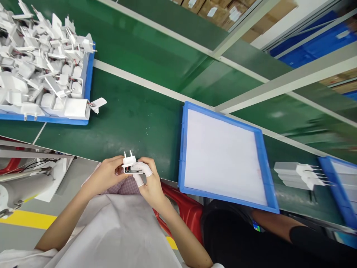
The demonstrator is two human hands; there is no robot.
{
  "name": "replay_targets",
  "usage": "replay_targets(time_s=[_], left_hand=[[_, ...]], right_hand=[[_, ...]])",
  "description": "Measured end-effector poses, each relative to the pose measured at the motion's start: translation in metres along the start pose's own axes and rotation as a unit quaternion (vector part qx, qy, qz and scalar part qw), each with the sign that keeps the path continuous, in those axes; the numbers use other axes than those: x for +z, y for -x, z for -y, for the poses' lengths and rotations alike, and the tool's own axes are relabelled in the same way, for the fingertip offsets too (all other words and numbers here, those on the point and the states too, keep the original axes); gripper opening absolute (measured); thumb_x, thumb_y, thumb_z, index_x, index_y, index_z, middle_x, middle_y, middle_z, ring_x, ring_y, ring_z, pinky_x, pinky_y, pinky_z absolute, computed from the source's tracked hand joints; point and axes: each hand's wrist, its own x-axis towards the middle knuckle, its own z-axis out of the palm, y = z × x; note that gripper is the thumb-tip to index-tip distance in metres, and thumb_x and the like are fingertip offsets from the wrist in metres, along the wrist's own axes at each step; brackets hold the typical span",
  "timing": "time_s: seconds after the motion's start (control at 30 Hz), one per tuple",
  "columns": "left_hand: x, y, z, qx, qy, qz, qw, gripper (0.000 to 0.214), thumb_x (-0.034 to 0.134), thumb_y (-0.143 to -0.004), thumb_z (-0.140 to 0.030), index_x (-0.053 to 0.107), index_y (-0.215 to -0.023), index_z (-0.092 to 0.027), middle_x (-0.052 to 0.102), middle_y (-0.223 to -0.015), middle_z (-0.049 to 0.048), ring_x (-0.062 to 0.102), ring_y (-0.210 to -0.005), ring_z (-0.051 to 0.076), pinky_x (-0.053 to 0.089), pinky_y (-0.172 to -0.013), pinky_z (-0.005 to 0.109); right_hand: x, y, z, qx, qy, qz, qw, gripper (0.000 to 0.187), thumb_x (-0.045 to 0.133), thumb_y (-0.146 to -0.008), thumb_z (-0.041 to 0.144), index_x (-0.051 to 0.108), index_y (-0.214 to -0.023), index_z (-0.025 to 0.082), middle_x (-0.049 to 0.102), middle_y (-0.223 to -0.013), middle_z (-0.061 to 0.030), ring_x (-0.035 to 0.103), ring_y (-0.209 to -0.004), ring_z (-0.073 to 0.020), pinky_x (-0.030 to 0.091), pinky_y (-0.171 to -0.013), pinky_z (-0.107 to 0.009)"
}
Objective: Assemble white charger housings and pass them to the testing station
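Between my two hands, just over the table's near edge, is a white plug adapter with two prongs pointing away from me. Its housing is open on the side facing me, and some dark and reddish wiring shows inside. My left hand grips the housing from the left, fingers closed round it. From the right, my right hand pinches it, with white finger covers on the thumb and a finger. Those covered fingertips hide part of the opening.
At the left, a blue tray is heaped with white plug parts. A blue tray with a white lining lies right of my hands. Beyond it stand several white adapters and another blue tray. A co-worker's arm is at lower right.
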Motion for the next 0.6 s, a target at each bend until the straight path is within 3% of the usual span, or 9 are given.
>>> replay_targets(time_s=[0.1, 0.3, 0.5, 0.6], left_hand=[[0.000, 0.000, 0.003, 0.010, -0.014, 0.009, 1.000, 0.016, 0.060, -0.088, -0.035, 0.064, -0.096, -0.022, 0.057, -0.082, -0.0012, 0.047, -0.064, 0.012, 0.039, -0.059, 0.022], [0.002, 0.000, 0.007, 0.037, -0.044, -0.015, 0.998, 0.017, 0.058, -0.088, -0.033, 0.066, -0.097, -0.021, 0.055, -0.077, -0.0005, 0.047, -0.062, 0.012, 0.039, -0.059, 0.022], [0.003, 0.001, 0.005, 0.044, -0.014, -0.014, 0.999, 0.013, 0.057, -0.089, -0.030, 0.065, -0.091, -0.021, 0.057, -0.081, -0.0005, 0.047, -0.063, 0.011, 0.039, -0.059, 0.022], [0.003, 0.000, 0.006, 0.034, -0.007, -0.019, 0.999, 0.013, 0.059, -0.088, -0.031, 0.065, -0.091, -0.020, 0.058, -0.081, -0.0009, 0.049, -0.064, 0.011, 0.038, -0.059, 0.021]], right_hand=[[0.005, 0.005, 0.000, 0.004, 0.018, -0.013, 1.000, 0.031, 0.046, -0.092, 0.010, 0.051, -0.120, 0.024, 0.049, -0.117, -0.0099, 0.059, -0.095, -0.0207, 0.054, -0.083, -0.036], [-0.005, -0.004, 0.002, 0.003, 0.019, 0.054, 0.998, 0.026, 0.045, -0.091, 0.009, 0.055, -0.111, 0.022, 0.050, -0.112, -0.0092, 0.059, -0.095, -0.0206, 0.054, -0.084, -0.037], [-0.002, -0.002, -0.001, -0.020, 0.010, 0.006, 1.000, 0.022, 0.046, -0.093, 0.010, 0.055, -0.107, 0.024, 0.052, -0.112, -0.0080, 0.060, -0.095, -0.0199, 0.055, -0.081, -0.035], [0.001, 0.002, -0.002, -0.032, 0.041, -0.003, 0.999, 0.027, 0.048, -0.094, 0.010, 0.052, -0.116, 0.023, 0.052, -0.116, -0.0101, 0.061, -0.099, -0.0210, 0.056, -0.084, -0.037]])
